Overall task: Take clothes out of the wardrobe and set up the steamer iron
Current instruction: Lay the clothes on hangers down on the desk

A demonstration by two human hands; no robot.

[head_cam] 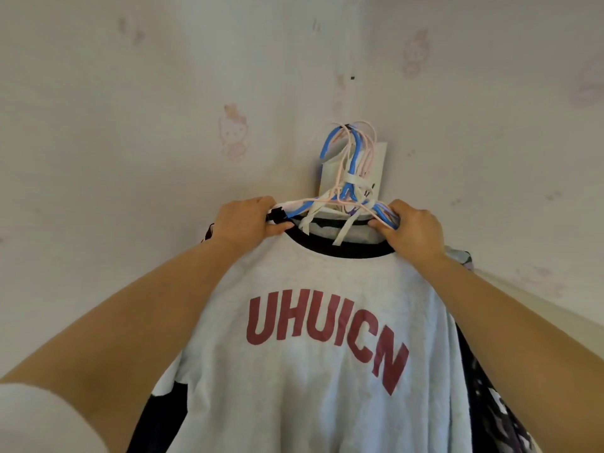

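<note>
A light grey T-shirt [313, 380] with a black collar and red letters hangs in front of me on a blue hanger [351, 165]. The hanger hooks over a wall hook [347, 126] together with several thin pink hangers. My left hand [250, 220] grips the shirt's left shoulder and the hanger arm there. Gripping the right shoulder and the blue and pink hanger arms is my right hand [412, 231]. White straps dangle from the hangers inside the collar. No steamer iron is in view.
Behind the shirt hang other garments, dark ones with a pale pattern [493, 407] showing at the right and lower left. The wall [130, 142] is pale wallpaper with faint pink cartoon figures. A white plate [380, 165] sits behind the hooks.
</note>
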